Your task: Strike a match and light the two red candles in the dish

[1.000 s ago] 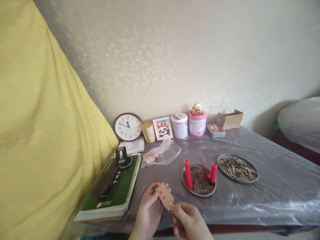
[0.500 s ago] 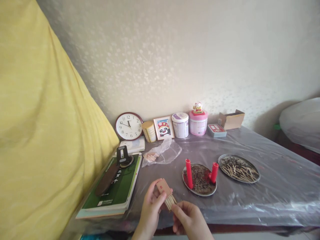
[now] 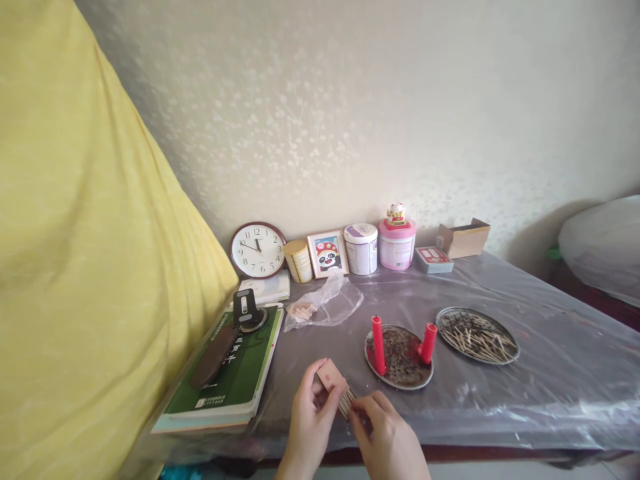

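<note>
My left hand [image 3: 313, 413] grips a small matchbox [image 3: 331, 375] between thumb and fingers. The box is slid partly open, and a row of matches [image 3: 346, 403] shows at its near right end. At that open end, the thumb and fingers of my right hand [image 3: 383, 427] are pinched together. They cover part of the matches, so I cannot tell whether they hold a match or the tray. Just beyond the hands, two red candles [image 3: 379, 347] stand on a round metal plate [image 3: 400, 385] with a dark, stained surface.
Another metal plate [image 3: 518, 353] to the right holds many used matches. Left lie a green book [image 3: 240, 380] and a brown case [image 3: 215, 360]. A clear plastic bag [image 3: 345, 303] is mid-table. Along the wall stand a clock [image 3: 257, 250], tubs [image 3: 361, 253] and a cardboard box [image 3: 465, 240].
Both hands have shifted slightly right with the matchbox. My right fingers have moved up over the open end and now cover more of the matches.
</note>
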The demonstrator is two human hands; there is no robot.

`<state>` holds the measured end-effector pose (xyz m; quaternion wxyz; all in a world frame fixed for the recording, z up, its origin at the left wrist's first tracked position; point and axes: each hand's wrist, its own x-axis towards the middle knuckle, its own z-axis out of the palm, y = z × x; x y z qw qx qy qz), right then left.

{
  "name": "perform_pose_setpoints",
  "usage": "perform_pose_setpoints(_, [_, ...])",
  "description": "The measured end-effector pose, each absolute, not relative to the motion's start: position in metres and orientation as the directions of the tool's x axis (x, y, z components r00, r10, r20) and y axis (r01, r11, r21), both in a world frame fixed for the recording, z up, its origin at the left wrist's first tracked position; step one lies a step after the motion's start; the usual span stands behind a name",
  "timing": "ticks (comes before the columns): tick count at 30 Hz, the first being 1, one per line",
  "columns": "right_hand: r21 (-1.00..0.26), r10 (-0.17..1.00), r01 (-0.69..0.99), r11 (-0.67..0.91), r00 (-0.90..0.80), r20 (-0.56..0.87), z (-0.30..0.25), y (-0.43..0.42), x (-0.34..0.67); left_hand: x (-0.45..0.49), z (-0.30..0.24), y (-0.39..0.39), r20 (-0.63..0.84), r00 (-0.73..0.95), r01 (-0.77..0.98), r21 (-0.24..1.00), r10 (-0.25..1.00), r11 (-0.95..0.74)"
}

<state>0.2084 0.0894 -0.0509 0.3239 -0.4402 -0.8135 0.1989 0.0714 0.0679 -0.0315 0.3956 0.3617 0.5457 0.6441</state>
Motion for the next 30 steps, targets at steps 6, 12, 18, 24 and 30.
perform_pose_setpoints(6, [-0.518, 0.836, 0.658, 0.547, -0.403, 0.372, -0.057, 0.091, 0.21, 0.074, -0.037, 0.068, 0.04, -0.412, -0.068, 0.995, 0.91, -0.074])
perform_pose_setpoints(12, [-0.388, 0.768, 0.702, 0.597, -0.362, 0.528, -0.051, 0.088, 0.203, 0.072, -0.037, 0.069, 0.027, -0.406, -0.093, 0.993, 0.914, -0.07])
perform_pose_setpoints(18, [-0.306, 0.722, 0.73, 0.611, -0.355, 0.594, -0.043, 0.087, 0.2, 0.073, -0.034, 0.069, 0.002, -0.433, -0.141, 0.988, 0.901, -0.07])
perform_pose_setpoints(24, [-0.307, 0.719, 0.719, 0.624, -0.374, 0.586, -0.048, 0.088, 0.202, 0.069, -0.034, 0.073, -0.007, -0.48, -0.158, 0.984, 0.877, -0.078])
perform_pose_setpoints(30, [-0.47, 0.797, 0.659, 0.588, -0.373, 0.474, -0.051, 0.087, 0.206, 0.049, -0.042, 0.076, -0.108, -0.599, -0.261, 0.963, 0.793, -0.067])
